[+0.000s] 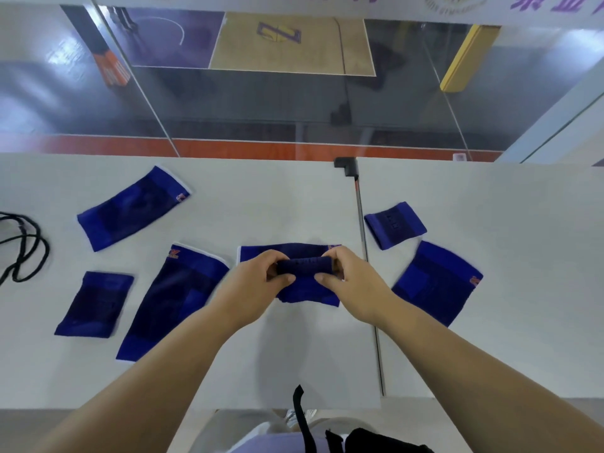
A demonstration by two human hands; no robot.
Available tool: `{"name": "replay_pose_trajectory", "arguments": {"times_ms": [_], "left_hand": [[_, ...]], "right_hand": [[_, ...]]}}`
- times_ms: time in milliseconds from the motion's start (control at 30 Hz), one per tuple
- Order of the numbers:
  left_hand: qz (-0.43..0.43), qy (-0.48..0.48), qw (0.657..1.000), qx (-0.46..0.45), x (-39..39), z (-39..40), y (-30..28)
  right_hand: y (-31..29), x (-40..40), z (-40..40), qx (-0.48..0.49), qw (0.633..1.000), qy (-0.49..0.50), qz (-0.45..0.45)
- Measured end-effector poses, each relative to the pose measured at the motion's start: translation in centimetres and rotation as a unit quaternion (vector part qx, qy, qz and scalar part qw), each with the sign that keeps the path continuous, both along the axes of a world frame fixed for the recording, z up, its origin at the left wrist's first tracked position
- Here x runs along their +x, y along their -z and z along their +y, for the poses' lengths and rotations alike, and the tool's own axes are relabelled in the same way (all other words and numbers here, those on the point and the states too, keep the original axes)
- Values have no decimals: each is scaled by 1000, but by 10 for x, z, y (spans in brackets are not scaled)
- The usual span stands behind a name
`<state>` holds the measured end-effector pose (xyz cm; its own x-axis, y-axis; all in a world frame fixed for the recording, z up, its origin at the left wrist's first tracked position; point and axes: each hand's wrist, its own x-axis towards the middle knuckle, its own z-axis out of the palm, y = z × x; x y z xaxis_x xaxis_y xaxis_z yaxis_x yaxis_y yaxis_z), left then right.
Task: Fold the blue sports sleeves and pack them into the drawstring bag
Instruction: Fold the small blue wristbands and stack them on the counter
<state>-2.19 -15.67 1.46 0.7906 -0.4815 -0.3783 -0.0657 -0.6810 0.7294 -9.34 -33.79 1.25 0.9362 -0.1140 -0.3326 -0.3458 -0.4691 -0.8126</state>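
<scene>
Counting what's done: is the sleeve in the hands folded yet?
Partly: the sleeve has its middle rolled into a ridge, pinched by the left hand and right hand.

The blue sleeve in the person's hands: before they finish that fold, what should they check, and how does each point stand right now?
1. Left hand grips the sleeve being folded: ok.
2. Right hand grips its other end: ok.
3. Rolled edge lies level between the hands: ok.
4. Sleeve clear of the long sleeve to its left: cannot tell, the left hand hides the gap.
5. Drawstring bag open and ready: cannot tell, only a black cord shows at the table's left edge.
</scene>
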Motion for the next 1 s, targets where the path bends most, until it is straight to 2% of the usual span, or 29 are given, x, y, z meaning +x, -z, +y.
{"name": "replay_pose_trajectory", "arguments": {"times_ms": [200,333,433,600,667,733,833,933,1000], "left_hand": [[27,41,998,43,29,4,5],[-26,124,982,138,68,9,8],[-61,178,963,194,100,11,9],[-88,206,947,233,143,10,13],[-91,208,946,231,156,9,17],[-94,208,948,223,166,9,22],[-94,202,954,203,175,7,28],[-98,204,955,193,181,6,33],[-103,206,955,189,183,6,36]], "right_hand": [[1,25,2,-30,998,-11,47],[5,60,-9,-63,992,9,113],[8,91,-19,-54,986,52,146],[22,136,-31,-28,981,108,156],[29,147,-32,-71,978,123,150],[35,152,-30,-162,970,126,128],[35,152,-25,-255,962,89,38],[36,144,-20,-276,961,-31,-1],[42,138,-20,-319,939,-126,0]]}}
